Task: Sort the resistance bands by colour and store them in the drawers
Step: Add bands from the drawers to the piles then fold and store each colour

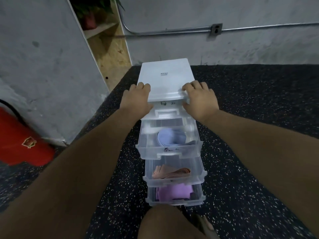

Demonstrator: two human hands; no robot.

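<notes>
I record left hand (138,99) and right hand (198,99) each gripping a front corner of the drawer unit (165,75); blue bands (170,137), peach bands (170,172) and purple bands (174,191) lie in separate open drawers (150,150).

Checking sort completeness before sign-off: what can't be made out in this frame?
Top drawer contents: head view, hidden by the lid, left hand and right hand.
Drawer label: head view, too small and blurred.
Purple bands count: head view, folded together.
Red object: head view, cut by the left edge.
</notes>
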